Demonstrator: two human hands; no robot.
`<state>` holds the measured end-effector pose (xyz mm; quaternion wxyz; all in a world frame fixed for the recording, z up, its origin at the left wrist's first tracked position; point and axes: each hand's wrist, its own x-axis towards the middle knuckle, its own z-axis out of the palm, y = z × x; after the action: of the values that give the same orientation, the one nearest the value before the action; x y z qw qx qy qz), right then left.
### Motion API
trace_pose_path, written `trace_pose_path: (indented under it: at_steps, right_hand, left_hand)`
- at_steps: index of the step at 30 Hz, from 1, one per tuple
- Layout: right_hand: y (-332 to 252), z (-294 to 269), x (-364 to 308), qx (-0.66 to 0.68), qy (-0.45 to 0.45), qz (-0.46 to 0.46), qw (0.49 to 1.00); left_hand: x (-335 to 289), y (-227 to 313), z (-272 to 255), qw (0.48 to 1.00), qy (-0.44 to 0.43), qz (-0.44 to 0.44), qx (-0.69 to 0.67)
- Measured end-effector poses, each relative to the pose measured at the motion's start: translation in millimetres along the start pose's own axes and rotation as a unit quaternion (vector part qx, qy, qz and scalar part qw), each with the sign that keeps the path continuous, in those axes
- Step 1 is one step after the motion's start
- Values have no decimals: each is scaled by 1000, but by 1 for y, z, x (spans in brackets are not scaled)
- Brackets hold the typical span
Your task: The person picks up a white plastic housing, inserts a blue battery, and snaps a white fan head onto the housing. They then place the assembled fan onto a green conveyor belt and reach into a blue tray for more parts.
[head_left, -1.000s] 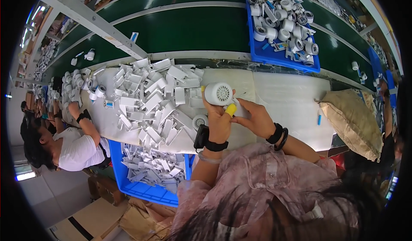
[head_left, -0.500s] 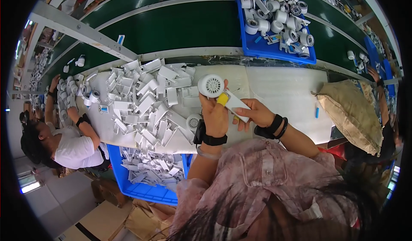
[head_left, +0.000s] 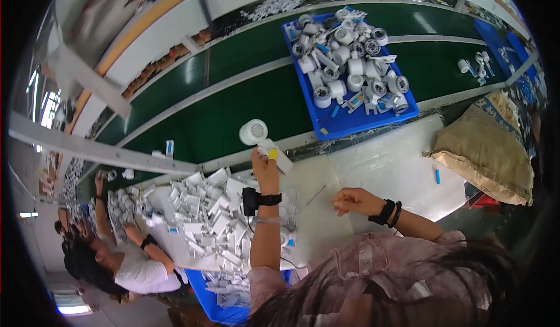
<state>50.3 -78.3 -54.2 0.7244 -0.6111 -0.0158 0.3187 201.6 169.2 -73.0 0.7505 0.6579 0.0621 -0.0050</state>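
Note:
My left hand (head_left: 266, 169) reaches forward to the edge of the green belt, its fingers closed around a white grille-headed device (head_left: 254, 132). This device has a round slotted head and a long flat handle (head_left: 280, 159). Yellow wrap covers one of my left fingers. Over the pale work surface my right hand (head_left: 357, 202) has its fingers curled in, with nothing visible in them. Between the two hands a thin rod (head_left: 316, 194) lies on the surface. Left of my left forearm spreads a heap of white plastic housing pieces (head_left: 219, 213).
A blue tray (head_left: 326, 130) heaped with white round-headed parts stands on the belt (head_left: 224, 114). A tan sack (head_left: 487, 152) leans at the right, near a small blue strip (head_left: 437, 176). A blue crate (head_left: 204, 295) sits below the table. Another person (head_left: 137, 263) works at the left.
My left hand has carried the device forward and left, toward the belt. My right hand has let go of its handle and is now apart from it. The view has turned and shifted.

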Motion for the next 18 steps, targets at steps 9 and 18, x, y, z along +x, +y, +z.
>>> trace_pose_path:
  at_steps: [9,18]
  right_hand:
    - [13,-52,-23,-113,62,-60,990]
    - [-21,-107,-31,-65,209,-65,974]
  left_hand:
    - [192,-82,-50,835,251,109,478]
    - [140,-60,-55,771,195,170,582]
